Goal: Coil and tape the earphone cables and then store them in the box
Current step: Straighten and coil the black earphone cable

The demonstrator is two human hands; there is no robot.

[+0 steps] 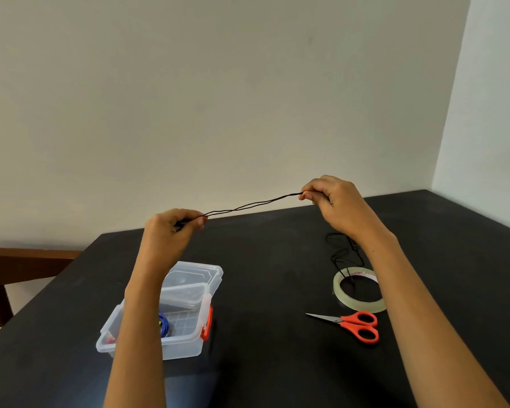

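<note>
Earphone cable [249, 205], slack partly hidden behind the right forearm [395, 275], stretches between left hand [171, 228] and right hand [333, 201], fingers [308, 197] pinching it.

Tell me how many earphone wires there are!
2: a black cable stretched between the left hand and right hand, and a blue cable inside the box. More may hide there.

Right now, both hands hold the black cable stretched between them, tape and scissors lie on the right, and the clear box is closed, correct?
Not quite. The head view shows the clear box open, its lid tipped back, a blue cable inside. The rest holds: left hand and right hand pinch the black cable, and tape and scissors lie on the right.
</note>
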